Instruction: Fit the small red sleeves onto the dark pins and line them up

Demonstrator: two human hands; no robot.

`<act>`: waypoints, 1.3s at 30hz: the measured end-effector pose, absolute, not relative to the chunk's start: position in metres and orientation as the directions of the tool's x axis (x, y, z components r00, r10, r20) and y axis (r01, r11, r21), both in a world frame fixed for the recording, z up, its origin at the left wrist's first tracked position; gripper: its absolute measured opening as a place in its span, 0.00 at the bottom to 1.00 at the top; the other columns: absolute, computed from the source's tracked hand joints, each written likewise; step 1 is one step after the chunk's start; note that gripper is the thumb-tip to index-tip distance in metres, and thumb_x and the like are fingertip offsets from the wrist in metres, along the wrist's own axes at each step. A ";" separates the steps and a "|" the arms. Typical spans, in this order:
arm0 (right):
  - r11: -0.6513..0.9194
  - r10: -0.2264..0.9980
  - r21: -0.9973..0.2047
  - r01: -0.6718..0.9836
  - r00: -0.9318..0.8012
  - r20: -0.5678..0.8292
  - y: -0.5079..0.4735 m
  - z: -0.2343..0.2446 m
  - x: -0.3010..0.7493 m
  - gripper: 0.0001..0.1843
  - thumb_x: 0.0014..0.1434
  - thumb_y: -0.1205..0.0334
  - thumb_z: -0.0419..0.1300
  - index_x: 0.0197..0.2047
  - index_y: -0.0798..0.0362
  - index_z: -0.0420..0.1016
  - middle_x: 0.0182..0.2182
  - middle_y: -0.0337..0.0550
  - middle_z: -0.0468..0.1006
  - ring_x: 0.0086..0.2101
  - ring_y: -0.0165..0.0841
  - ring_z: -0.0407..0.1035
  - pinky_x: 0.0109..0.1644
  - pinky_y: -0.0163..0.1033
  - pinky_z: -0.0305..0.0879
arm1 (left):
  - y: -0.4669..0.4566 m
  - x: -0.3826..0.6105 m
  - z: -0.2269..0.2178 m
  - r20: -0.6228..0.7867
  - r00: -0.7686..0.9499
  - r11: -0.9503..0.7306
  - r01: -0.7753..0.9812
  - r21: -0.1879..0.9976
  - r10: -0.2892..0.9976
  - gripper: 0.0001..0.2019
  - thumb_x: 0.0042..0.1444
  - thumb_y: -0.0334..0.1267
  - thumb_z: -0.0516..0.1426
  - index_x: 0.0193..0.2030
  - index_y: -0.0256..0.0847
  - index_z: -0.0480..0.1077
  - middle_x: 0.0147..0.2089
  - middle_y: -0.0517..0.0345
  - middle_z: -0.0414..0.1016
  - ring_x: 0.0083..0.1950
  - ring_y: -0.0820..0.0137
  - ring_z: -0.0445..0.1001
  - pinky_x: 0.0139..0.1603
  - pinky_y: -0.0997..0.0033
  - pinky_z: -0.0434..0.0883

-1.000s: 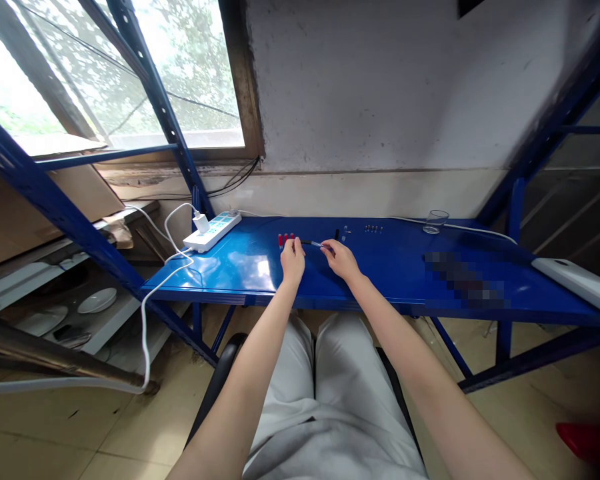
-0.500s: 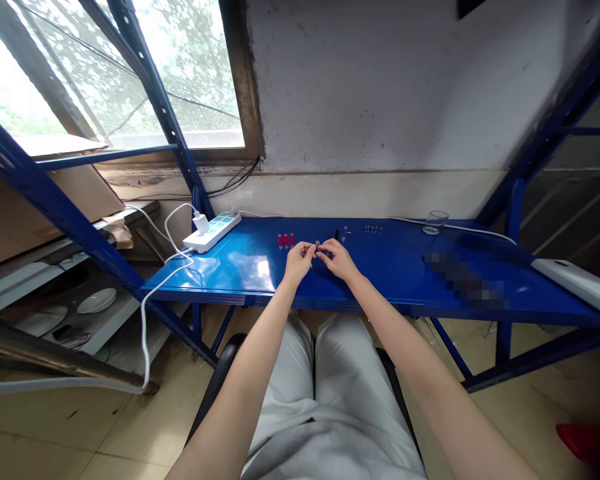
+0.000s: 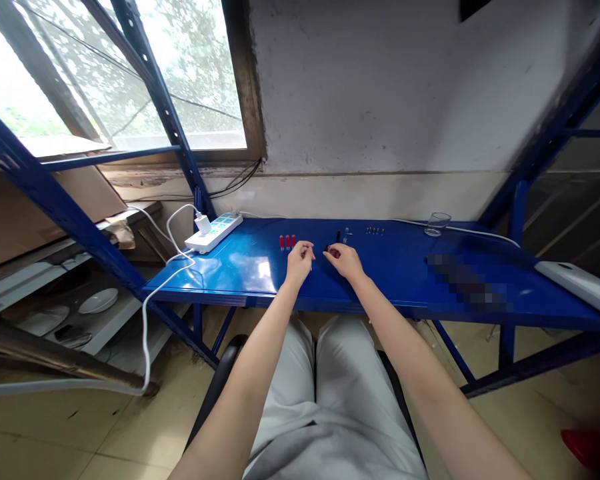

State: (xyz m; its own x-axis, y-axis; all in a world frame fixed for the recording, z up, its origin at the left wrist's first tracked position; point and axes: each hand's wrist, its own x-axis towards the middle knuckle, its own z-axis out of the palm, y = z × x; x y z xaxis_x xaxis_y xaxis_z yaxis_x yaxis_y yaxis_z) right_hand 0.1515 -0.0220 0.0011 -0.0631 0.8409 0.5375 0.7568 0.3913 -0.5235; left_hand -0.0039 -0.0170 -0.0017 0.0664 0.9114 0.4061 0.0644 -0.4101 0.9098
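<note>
Mid-step on small-part handling at blue shelf (image 3: 390,267). Right hand (image 3: 347,260) pinching small dark piece (image 3: 327,249), just above shelf. Left hand (image 3: 300,259) curled, contents too small to tell. Red pieces (image 3: 287,241) near left hand. Next likely: fine fingertip alignment.

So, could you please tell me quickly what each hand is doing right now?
Left hand: curled, contents cannot be told.
Right hand: pinching a small dark piece at its fingertips.

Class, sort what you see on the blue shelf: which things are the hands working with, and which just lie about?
In hand:
left hand
right hand, pinching a small dark piece
red pieces beside the left hand

Lying about:
power strip
glass
blue shelf
</note>
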 end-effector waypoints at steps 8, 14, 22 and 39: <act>-0.053 0.923 -0.651 0.757 0.287 0.258 0.003 0.004 0.181 0.12 0.54 0.55 0.55 0.31 0.55 0.73 0.28 0.47 0.76 0.26 0.33 0.68 0.26 0.34 0.58 | -0.016 -0.006 -0.003 0.403 0.005 -0.397 0.179 0.900 0.915 0.06 0.55 0.34 0.49 0.37 0.39 0.65 0.22 0.65 0.66 0.17 0.80 0.61 0.20 0.80 0.59; -0.090 0.950 -0.567 0.819 0.241 0.197 0.021 0.006 0.187 0.11 0.54 0.56 0.57 0.32 0.55 0.74 0.31 0.47 0.77 0.29 0.34 0.70 0.27 0.34 0.59 | -0.016 -0.007 -0.003 0.395 0.001 -0.384 0.237 0.892 0.919 0.06 0.55 0.34 0.48 0.36 0.40 0.66 0.23 0.64 0.68 0.19 0.79 0.63 0.23 0.79 0.61; -0.130 0.962 -0.443 0.887 0.221 0.162 0.033 0.004 0.184 0.11 0.55 0.55 0.56 0.35 0.53 0.73 0.35 0.48 0.76 0.35 0.37 0.71 0.31 0.35 0.62 | -0.017 -0.008 -0.003 0.392 0.017 -0.382 0.271 0.884 0.920 0.07 0.55 0.33 0.48 0.37 0.40 0.66 0.24 0.62 0.69 0.21 0.78 0.65 0.24 0.78 0.62; -0.123 0.983 -0.425 0.897 0.170 0.073 0.036 0.012 0.189 0.12 0.58 0.58 0.55 0.40 0.56 0.72 0.39 0.52 0.75 0.38 0.38 0.71 0.35 0.36 0.64 | -0.017 -0.008 -0.004 0.382 0.017 -0.373 0.259 0.891 0.924 0.07 0.55 0.33 0.49 0.36 0.40 0.67 0.24 0.62 0.69 0.21 0.77 0.65 0.23 0.78 0.63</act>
State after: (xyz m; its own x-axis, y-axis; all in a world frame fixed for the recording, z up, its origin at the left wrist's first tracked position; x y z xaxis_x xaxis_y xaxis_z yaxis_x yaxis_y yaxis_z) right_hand 0.1886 0.0362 0.0117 0.1699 0.9827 0.0733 0.8970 -0.1234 -0.4245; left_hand -0.0079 -0.0168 -0.0038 0.0166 0.9241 0.3818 0.2591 -0.3728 0.8910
